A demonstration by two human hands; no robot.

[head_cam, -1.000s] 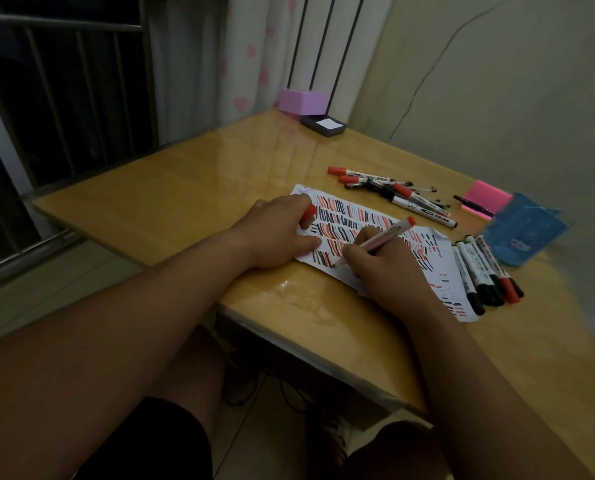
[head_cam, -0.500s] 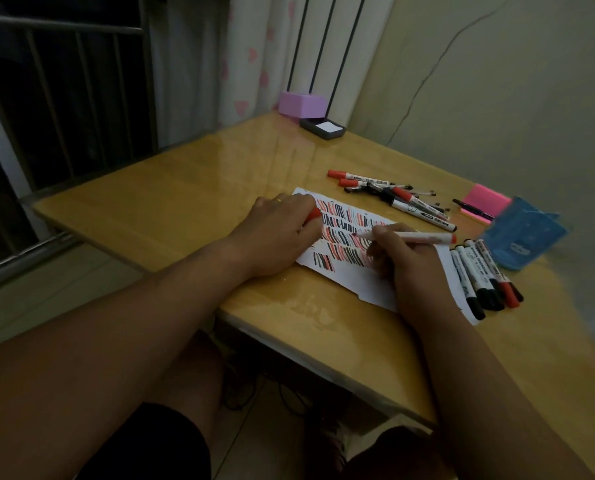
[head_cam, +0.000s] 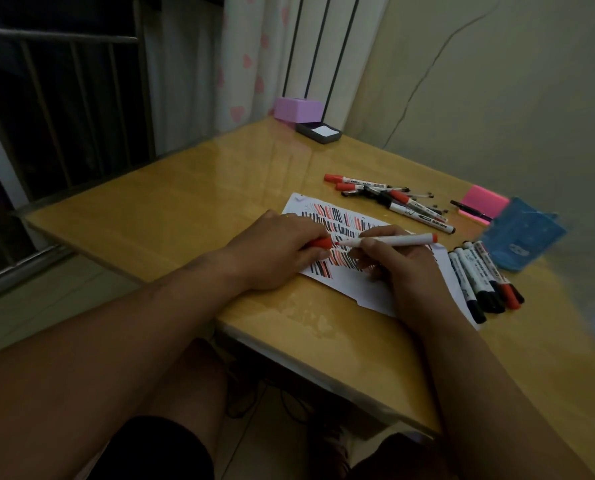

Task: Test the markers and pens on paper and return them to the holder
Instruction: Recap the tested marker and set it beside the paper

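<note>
Head view: the paper [head_cam: 355,292], covered in red and black test strokes, is lying on the wooden table [head_cam: 185,209]; the left hand [head_cam: 282,251] is resting on the paper's left part, its fingers curling round a red cap [head_cam: 322,243]; the right hand [head_cam: 398,268] is sitting over the paper's middle, thumb and fingers pinching a white marker [head_cam: 393,241]; the marker is lying nearly level above the paper, its red tip pointing at the cap and sitting just beside it; whether tip and cap are touching, cannot tell.

Right of the paper, a row of capped markers [head_cam: 479,282] is lying side by side, black and red caps pointing toward the near table edge; just beyond the paper, a loose pile of markers and pens [head_cam: 393,200] is lying crosswise; farther right of the paper, a pink note pad [head_cam: 485,200] is carrying a black pen [head_cam: 469,209], right beside a blue pouch [head_cam: 521,233]; well beyond the paper, a purple box [head_cam: 298,109] and a dark tray [head_cam: 318,132] are standing at the table's far corner.
</note>
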